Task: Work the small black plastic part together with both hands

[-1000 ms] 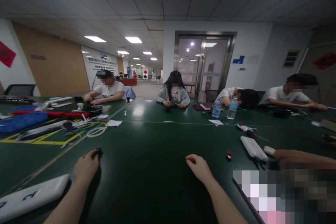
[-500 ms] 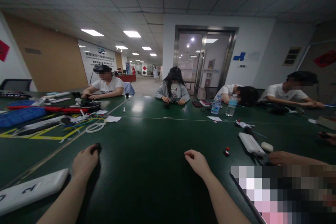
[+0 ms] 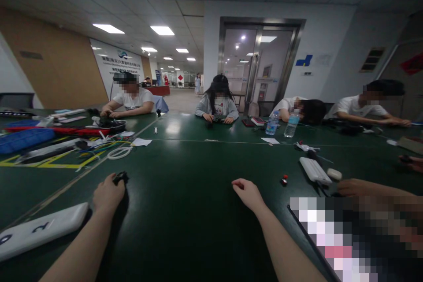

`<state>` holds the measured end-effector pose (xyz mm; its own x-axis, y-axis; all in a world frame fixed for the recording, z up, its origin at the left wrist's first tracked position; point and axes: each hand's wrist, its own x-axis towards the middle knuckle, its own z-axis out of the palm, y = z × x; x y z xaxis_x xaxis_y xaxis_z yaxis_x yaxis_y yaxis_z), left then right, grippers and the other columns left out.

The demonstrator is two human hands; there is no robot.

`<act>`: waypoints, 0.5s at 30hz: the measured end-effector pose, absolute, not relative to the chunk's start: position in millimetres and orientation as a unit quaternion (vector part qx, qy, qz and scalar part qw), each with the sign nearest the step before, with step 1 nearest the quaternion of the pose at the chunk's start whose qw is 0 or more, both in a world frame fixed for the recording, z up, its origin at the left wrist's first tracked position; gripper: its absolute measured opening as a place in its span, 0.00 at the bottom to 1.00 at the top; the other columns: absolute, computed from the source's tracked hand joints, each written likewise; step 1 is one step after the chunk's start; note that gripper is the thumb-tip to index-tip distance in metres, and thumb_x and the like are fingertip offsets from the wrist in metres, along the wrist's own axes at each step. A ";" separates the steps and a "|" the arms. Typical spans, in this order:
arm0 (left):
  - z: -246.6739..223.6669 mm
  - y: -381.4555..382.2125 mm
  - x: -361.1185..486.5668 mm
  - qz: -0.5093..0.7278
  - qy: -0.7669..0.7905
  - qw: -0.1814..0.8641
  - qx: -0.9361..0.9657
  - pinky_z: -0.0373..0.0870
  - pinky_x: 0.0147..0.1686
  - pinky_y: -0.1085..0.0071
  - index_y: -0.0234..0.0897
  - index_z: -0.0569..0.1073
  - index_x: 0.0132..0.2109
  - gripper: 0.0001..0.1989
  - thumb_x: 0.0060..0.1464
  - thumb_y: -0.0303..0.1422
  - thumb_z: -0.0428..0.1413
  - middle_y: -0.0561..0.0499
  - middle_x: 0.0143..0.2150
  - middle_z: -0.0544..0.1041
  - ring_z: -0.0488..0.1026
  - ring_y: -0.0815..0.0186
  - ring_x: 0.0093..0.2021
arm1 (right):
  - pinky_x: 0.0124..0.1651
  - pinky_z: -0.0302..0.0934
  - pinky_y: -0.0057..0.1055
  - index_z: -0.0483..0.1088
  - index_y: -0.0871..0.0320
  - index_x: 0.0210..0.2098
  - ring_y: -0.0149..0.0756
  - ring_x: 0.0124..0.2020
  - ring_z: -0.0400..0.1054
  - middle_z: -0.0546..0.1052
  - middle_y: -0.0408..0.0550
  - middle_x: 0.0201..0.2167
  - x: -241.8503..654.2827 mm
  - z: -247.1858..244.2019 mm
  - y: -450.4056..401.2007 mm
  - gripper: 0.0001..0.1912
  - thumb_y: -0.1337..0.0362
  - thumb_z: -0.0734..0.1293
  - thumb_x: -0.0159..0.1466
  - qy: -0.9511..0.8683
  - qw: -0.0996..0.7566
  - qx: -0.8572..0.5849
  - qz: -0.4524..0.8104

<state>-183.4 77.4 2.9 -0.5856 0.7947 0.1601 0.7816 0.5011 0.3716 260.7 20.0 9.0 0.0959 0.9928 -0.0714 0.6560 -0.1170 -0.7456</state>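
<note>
On the left of the green table (image 3: 185,194), my left hand (image 3: 109,191) is closed on a small black object (image 3: 120,178), which pokes out past the fingertips. Its exact kind is unclear. My right hand (image 3: 246,191) rests at the centre right with its fingers curled together; nothing shows in it. To its right lies a small red and black item (image 3: 284,180), not touched. A long white case marked with a 2 (image 3: 49,227) lies beside my left forearm.
Blue trays (image 3: 24,139), cables and a white coiled cord (image 3: 119,153) lie at the left. Two water bottles (image 3: 292,123) stand at the back right, near a white power strip (image 3: 313,170). A neighbour's hand (image 3: 355,188) is at right; several people sit around.
The view has tilted down slightly. More of the black object now shows at my left fingertips. My right hand has hardly moved on the table.
</note>
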 end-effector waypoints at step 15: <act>10.5 80.8 -180.1 0.164 0.908 0.017 0.385 0.68 0.42 0.58 0.27 0.69 0.51 0.26 0.52 0.43 0.49 0.36 0.51 0.72 0.68 0.47 0.51 | 0.46 0.63 0.34 0.72 0.56 0.44 0.38 0.44 0.70 0.76 0.46 0.43 262.2 7.1 19.6 0.14 0.64 0.62 0.59 -0.600 0.295 -0.679 0.303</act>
<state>-180.1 80.8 10.5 -0.7037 0.7040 0.0957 0.6931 0.6506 0.3102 262.2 19.6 7.1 0.0969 0.9936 -0.0578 0.6357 -0.1064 -0.7646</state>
